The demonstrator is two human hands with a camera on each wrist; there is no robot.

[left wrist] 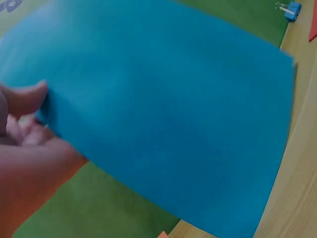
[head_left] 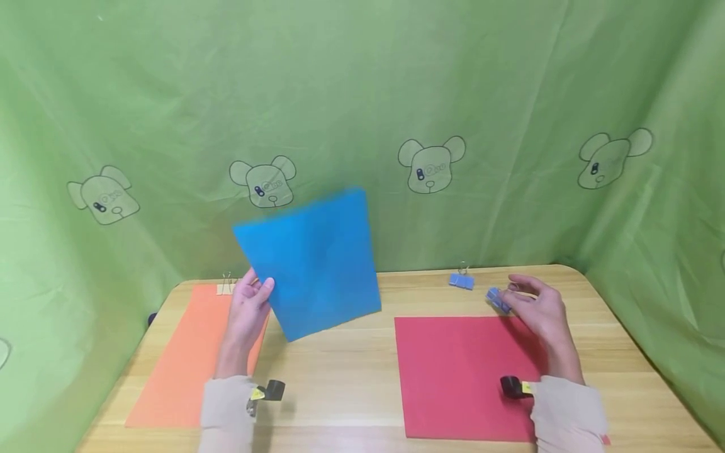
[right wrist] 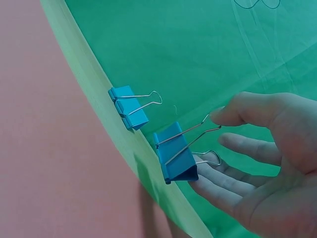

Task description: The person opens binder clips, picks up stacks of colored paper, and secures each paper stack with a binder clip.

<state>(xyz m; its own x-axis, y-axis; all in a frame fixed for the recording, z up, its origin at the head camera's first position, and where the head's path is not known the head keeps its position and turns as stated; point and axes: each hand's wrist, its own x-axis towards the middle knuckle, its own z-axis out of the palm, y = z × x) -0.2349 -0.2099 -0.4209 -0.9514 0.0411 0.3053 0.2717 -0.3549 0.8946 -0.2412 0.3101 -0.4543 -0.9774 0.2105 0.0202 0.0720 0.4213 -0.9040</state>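
My left hand [head_left: 249, 308] pinches a blue sheet [head_left: 317, 270] by its left edge, thumb on the near face. The sheet hangs tilted above the table, and in the left wrist view it covers most of the picture. With thumb and fingers my right hand [head_left: 540, 308] holds a blue binder clip [right wrist: 176, 153] by its wire handles. A second blue binder clip [head_left: 462, 280] rests on the table near the back edge, to the left of the held one. Below the right hand lies a red sheet [head_left: 459, 377].
An orange sheet [head_left: 181, 365] lies at the left of the wooden table [head_left: 340, 390], partly behind the left arm. At its top edge sits a pale binder clip [head_left: 224, 289]. Green curtain [head_left: 351, 94] with printed bear heads surrounds the table's back and sides.
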